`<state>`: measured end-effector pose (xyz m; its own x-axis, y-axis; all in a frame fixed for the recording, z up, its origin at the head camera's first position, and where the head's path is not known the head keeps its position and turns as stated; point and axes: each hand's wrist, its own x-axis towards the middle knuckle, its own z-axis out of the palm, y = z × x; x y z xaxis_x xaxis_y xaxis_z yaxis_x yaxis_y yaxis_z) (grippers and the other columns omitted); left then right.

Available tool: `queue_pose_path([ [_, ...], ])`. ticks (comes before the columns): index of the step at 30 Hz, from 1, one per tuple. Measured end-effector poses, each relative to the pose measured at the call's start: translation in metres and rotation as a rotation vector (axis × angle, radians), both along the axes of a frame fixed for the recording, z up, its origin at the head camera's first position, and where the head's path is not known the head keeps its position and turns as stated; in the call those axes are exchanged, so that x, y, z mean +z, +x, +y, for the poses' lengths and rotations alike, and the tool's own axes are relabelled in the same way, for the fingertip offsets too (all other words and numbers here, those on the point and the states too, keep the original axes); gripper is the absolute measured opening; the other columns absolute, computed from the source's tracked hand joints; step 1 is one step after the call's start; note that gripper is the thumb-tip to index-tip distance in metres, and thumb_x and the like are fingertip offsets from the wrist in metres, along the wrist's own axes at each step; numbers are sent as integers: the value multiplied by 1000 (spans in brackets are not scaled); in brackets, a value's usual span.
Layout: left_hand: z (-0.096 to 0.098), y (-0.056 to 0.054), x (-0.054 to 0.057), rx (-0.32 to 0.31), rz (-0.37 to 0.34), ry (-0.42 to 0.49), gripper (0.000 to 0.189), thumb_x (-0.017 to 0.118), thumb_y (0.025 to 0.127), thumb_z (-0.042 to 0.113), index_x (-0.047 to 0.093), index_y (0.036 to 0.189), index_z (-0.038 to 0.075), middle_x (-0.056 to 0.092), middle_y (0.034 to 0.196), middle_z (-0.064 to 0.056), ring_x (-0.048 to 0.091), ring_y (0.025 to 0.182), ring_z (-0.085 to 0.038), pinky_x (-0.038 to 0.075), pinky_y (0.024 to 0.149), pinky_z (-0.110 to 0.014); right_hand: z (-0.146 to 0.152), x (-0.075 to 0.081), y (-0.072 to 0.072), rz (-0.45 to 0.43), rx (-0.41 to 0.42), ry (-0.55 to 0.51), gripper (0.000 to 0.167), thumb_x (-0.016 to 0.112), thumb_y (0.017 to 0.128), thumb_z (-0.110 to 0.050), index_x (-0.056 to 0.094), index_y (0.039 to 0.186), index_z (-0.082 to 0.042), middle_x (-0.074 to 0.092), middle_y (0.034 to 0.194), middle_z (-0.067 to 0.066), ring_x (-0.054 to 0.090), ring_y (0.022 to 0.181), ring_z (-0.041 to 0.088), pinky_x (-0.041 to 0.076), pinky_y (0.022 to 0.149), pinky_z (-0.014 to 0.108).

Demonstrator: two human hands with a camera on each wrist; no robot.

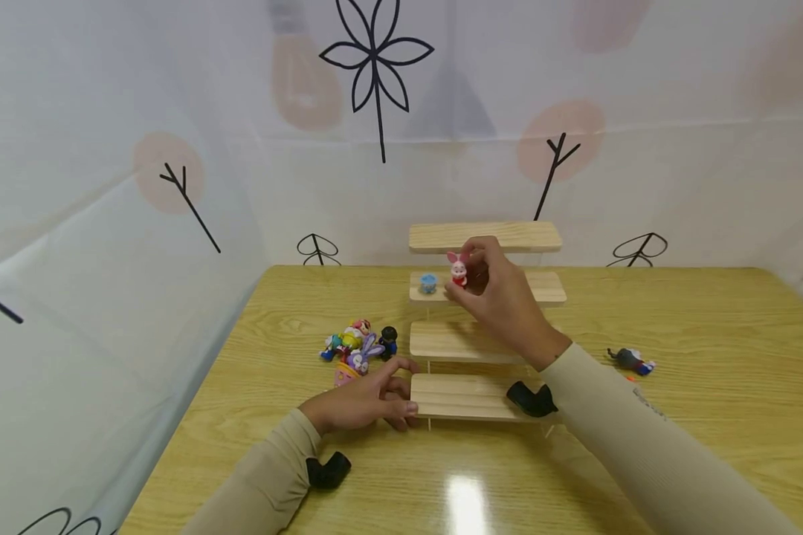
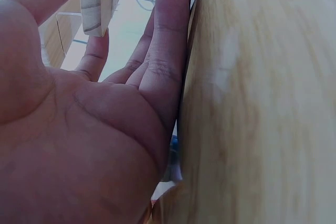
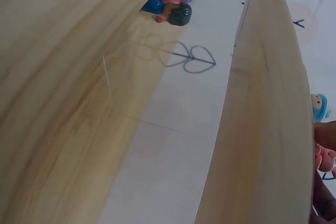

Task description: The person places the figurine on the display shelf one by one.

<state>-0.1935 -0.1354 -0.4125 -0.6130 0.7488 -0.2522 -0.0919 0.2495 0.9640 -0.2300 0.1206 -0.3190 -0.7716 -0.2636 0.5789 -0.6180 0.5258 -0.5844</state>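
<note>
We see a pink piglet figurine point(image 1: 458, 272) pinched at the second shelf from the top point(image 1: 547, 287).
The right hand point(image 1: 505, 301) holds it between thumb and fingers, just beside a blue figurine point(image 1: 428, 283) standing on that wooden shelf; we cannot tell whether it touches the board. The left hand point(image 1: 364, 397) grips the bottom shelf's point(image 1: 465, 394) left end, near clustered figurines point(image 1: 351, 340) on the worktop point(image 1: 723, 327).

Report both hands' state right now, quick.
Left hand: closed, gripping the left end of the lowest shelf.
Right hand: closed, pinching the pink figurine between thumb and fingers.
</note>
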Motion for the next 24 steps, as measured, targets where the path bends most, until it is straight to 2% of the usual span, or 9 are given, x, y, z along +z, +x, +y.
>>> queue_pose_path([
  [8, 1, -1, 1, -19, 15, 10, 52, 59, 102, 17, 30, 145, 18, 58, 101, -11, 70, 104, -28, 60, 90, -40, -1, 0, 1, 1, -13, 19, 47, 75, 90, -9, 43, 124, -4, 64, 98, 11, 63, 78, 16, 54, 67, 22],
  [15, 1, 1, 2, -2, -3, 7, 50, 60, 102, 19, 32, 143, 24, 59, 101, -11, 71, 102, -25, 60, 89, -39, -2, 0, 2, -25, -18, 26, 50, 75, 90, -9, 42, 126, -3, 64, 104, 14, 65, 82, 19, 57, 71, 33],
  [24, 0, 1, 2, -10, -1, 6, 50, 60, 102, 20, 32, 144, 25, 59, 102, -11, 71, 101, -26, 60, 90, -40, 1, 3, 1, -59, -11, 60, 67, 78, 88, -11, 40, 143, -5, 63, 111, 14, 65, 88, 21, 57, 76, 37],
])
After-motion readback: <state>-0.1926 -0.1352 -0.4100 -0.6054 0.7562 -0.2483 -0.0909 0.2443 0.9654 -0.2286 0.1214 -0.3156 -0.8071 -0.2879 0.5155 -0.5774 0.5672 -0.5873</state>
